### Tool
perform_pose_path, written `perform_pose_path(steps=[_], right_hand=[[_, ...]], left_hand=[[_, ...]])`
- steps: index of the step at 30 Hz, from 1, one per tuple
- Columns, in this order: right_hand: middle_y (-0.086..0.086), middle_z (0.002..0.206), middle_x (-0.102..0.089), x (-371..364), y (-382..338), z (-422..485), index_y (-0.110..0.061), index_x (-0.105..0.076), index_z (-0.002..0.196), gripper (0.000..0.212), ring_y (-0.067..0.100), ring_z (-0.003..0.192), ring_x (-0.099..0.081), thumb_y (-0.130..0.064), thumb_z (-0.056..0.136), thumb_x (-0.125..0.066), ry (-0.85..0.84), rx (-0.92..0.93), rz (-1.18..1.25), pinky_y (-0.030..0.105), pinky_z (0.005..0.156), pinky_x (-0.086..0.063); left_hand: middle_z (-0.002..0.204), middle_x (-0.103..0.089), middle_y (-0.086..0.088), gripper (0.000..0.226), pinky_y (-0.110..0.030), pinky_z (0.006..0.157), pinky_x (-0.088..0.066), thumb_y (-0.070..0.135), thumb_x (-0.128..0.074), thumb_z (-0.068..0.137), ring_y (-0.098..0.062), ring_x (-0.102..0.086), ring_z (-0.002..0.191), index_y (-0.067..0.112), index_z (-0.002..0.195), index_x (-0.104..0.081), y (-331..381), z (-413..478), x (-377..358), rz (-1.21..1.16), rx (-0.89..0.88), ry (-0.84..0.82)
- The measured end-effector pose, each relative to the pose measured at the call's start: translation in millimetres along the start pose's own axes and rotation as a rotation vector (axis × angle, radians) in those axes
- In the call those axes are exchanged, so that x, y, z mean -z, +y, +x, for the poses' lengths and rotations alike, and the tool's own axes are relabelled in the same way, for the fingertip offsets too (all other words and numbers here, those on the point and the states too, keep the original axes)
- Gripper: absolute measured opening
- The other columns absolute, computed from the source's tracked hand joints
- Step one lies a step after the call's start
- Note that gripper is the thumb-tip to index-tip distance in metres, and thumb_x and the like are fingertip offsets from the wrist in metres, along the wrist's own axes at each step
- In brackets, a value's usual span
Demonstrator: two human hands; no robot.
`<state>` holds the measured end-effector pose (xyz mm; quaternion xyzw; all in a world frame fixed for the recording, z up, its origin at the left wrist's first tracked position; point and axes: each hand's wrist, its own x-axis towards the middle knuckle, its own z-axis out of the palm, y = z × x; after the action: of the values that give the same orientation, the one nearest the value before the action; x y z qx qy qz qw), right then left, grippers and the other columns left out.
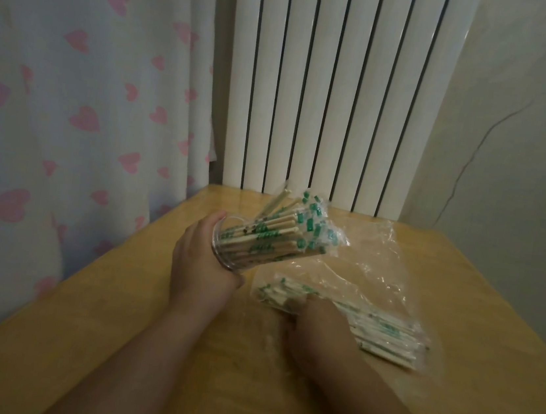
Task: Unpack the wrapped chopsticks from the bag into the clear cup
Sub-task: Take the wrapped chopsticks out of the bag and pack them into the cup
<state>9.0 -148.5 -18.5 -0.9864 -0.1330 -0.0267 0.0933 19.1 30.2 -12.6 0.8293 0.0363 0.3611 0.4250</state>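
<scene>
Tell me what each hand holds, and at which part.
Left hand grips the cup at its base. Right hand rests on chopsticks in the bag; a grasp cannot be told.

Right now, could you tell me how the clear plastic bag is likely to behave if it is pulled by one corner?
The bag looks thin and crinkled, so it would probably flop and stretch rather than lift flat. Wrapped chopsticks still lie in it, so they may slide out. Its glossy film on the table likely slips easily.
</scene>
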Motion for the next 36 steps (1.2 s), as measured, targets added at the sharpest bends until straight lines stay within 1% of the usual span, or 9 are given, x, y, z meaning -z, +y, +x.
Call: perform_pose_path(steps=[4,7,17,24,26,28,30,33,36], right_hand=[[0.008,0.114,-0.062,-2.9,2.1,3.8,-0.02,-0.066,0.115,0.032,0.027,0.105,-0.058,-0.011,0.09,-0.049,0.004,-0.011,-0.017,0.035,0.09,-0.05],[0.009,0.113,-0.059,-7.4,5.2,3.9,-0.015,-0.067,0.111,0.027,0.026,0.103,-0.057,-0.014,0.091,-0.049,0.008,-0.021,-0.03,0.037,0.087,-0.049],[0.008,0.115,-0.055,-5.5,5.8,-1.0,-0.015,-0.055,0.115,0.023,0.027,0.105,-0.053,-0.016,0.095,-0.044,0.022,0.028,-0.094,0.038,0.088,-0.046],[0.003,0.108,-0.06,5.9,4.5,-5.2,-0.024,-0.05,0.115,0.026,0.023,0.096,-0.061,-0.012,0.092,-0.049,0.043,0.014,0.032,0.035,0.08,-0.052],[0.001,0.104,-0.06,9.7,4.2,-6.9,-0.027,-0.054,0.11,0.02,0.022,0.092,-0.061,-0.016,0.094,-0.049,0.067,0.034,0.041,0.034,0.076,-0.052],[-0.003,0.098,-0.06,18.1,3.5,-11.1,-0.028,-0.058,0.104,0.012,0.019,0.088,-0.059,-0.034,0.098,-0.049,0.091,0.064,0.034,0.033,0.074,-0.051],[-0.006,0.09,-0.059,29.1,2.3,-18.2,-0.03,-0.06,0.102,0.028,0.017,0.083,-0.056,-0.054,0.094,-0.048,0.106,0.078,-0.032,0.031,0.068,-0.046],[-0.008,0.08,-0.059,46.6,-0.3,-26.9,-0.027,-0.063,0.096,0.03,0.016,0.074,-0.053,-0.053,0.093,-0.048,0.201,0.106,-0.111,0.028,0.062,-0.041],[-0.008,0.067,-0.051,63.8,-2.4,-35.5,-0.024,-0.053,0.079,0.029,0.013,0.064,-0.051,-0.048,0.093,-0.044,0.309,0.127,-0.176,0.027,0.058,-0.042]], left_hand=[[0.129,-0.053,0.004,0.103,-0.039,0.101,-0.043,0.008,-0.09,0.044,-0.023,-0.047,0.121,0.028,0.136,-0.048,0.0,0.1,0.3,-0.004,0.01,0.002],[0.129,-0.053,0.004,0.102,-0.037,0.1,-0.042,0.007,-0.09,0.045,-0.023,-0.047,0.121,0.028,0.135,-0.048,0.2,-0.1,0.3,-0.001,0.012,0.001],[0.128,-0.053,0.004,0.102,-0.038,0.1,-0.043,0.006,-0.089,0.044,-0.024,-0.047,0.121,0.028,0.135,-0.049,-1.1,-0.2,-0.3,-0.01,0.011,0.003],[0.128,-0.05,0.005,0.101,-0.035,0.098,-0.04,0.006,-0.089,0.047,-0.023,-0.045,0.121,0.03,0.136,-0.047,1.1,-1.2,1.1,-0.014,0.017,-0.014],[0.129,-0.051,0.005,0.101,-0.036,0.099,-0.041,0.006,-0.089,0.047,-0.023,-0.046,0.121,0.03,0.135,-0.047,1.2,-1.0,0.9,-0.01,0.01,-0.009],[0.129,-0.051,0.005,0.102,-0.037,0.1,-0.042,0.007,-0.09,0.046,-0.023,-0.047,0.121,0.029,0.135,-0.047,0.5,-1.0,0.7,-0.004,0.004,-0.005],[0.128,-0.051,0.005,0.101,-0.038,0.1,-0.044,0.008,-0.089,0.046,-0.023,-0.047,0.12,0.03,0.135,-0.047,-0.3,-1.1,0.6,-0.008,0.001,-0.001],[0.129,-0.051,0.005,0.101,-0.037,0.1,-0.042,0.009,-0.09,0.047,-0.023,-0.046,0.122,0.03,0.136,-0.047,-0.4,-1.1,0.3,-0.009,-0.003,0.0],[0.131,-0.051,0.005,0.102,-0.041,0.101,-0.044,0.01,-0.091,0.048,-0.023,-0.046,0.123,0.031,0.136,-0.046,-0.2,-0.4,0.1,-0.014,0.012,0.007]])
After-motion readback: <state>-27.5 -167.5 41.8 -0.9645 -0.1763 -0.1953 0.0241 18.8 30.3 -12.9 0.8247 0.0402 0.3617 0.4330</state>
